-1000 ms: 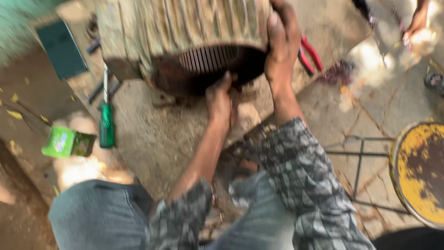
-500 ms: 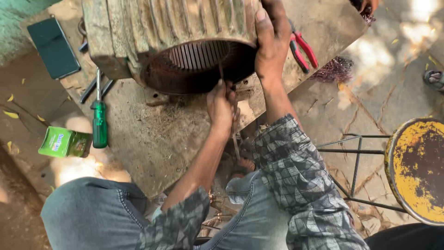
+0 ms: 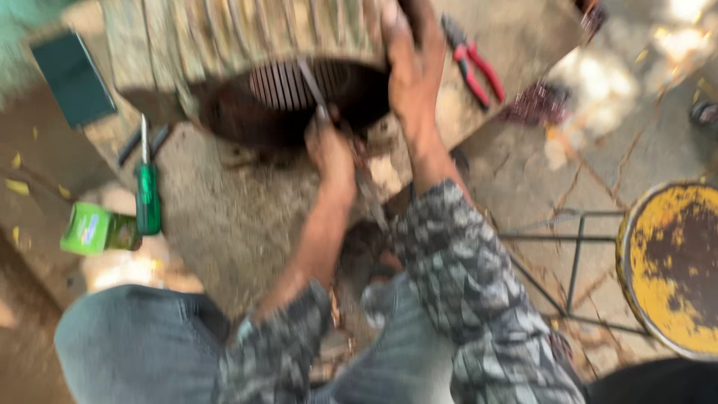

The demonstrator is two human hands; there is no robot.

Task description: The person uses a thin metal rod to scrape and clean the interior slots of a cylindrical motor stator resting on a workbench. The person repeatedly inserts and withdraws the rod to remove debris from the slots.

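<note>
So the thin metal rod (image 3: 313, 84) is now seen poking up into the open end of the ribbed motor housing (image 3: 247, 45), gripped in the left hand (image 3: 329, 146); a second ago the hand was pressed flat against the rim and no rod could be made out. The hand has been pulled a bit lower, away from the opening. The right hand (image 3: 411, 67) has been shifted slightly along the housing's edge. The view has been tilted, and more of the yellow stool (image 3: 673, 262) is shown.
</note>
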